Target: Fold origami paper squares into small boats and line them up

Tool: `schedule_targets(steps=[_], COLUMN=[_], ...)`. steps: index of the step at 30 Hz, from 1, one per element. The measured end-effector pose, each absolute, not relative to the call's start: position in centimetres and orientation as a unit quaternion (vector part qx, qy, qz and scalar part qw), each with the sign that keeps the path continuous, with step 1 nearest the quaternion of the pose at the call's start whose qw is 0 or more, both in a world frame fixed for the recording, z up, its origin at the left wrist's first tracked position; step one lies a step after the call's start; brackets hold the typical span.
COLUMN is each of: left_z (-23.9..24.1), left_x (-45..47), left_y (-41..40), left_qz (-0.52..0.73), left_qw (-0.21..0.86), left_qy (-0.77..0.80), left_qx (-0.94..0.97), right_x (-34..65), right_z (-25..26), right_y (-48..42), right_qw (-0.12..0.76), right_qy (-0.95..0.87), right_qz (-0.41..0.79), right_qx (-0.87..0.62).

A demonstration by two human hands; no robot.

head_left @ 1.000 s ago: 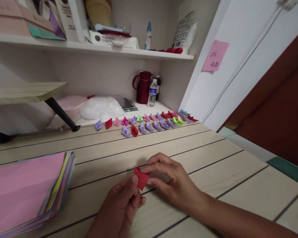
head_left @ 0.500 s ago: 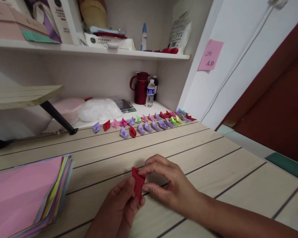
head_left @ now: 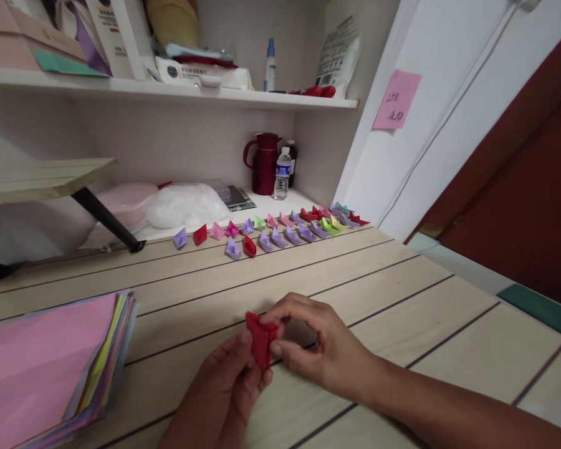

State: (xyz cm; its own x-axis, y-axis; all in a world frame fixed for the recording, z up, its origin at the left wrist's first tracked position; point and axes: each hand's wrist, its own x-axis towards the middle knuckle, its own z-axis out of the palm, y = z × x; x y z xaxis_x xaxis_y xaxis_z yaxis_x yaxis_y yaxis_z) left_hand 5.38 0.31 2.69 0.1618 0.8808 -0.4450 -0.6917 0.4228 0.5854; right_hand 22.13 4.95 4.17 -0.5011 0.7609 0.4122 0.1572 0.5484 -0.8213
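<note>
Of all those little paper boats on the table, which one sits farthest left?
The purple boat, at the left end: a red boat stands just right of it, with the rest farther right still.

Handwritten on the pink sticky note on the white wall: "250" or "L50", with a second line illegible. Printed, but too small to read: lettering on the white soft pack, white box, blue-capped bottle and blue label of the water bottle, plus lines above a barcode on the white bag.
</note>
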Motion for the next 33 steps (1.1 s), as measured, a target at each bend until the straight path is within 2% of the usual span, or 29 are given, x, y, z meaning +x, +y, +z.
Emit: schedule_targets(steps=[13,25,29,33], left_z=[2.0,1.9,1.7,1.5], left_x=[5.3,5.9,6.3,6.5], left_y=[0.2,0.1,0.0,-0.1], left_qz=[0.52,0.541,0.553,0.548], left_qw=[0.745,0.718,0.699,0.695], left_qy=[0.394,0.42,0.431,0.439], left_qx=[0.139,0.121,0.138,0.156], right_x=[22.1,22.1,22.0,21.9], right_z=[4.0,3.5,3.9,4.1], right_y=[5.2,5.6,5.4,5.2], right_qw=[0.382,0.415,0.4,0.361], right_qy=[-0.791,-0.783,-0.765,-0.715], right_qz=[0.367,0.362,0.399,0.509], right_qx=[-0.307,-0.288,-0.309,-0.316])
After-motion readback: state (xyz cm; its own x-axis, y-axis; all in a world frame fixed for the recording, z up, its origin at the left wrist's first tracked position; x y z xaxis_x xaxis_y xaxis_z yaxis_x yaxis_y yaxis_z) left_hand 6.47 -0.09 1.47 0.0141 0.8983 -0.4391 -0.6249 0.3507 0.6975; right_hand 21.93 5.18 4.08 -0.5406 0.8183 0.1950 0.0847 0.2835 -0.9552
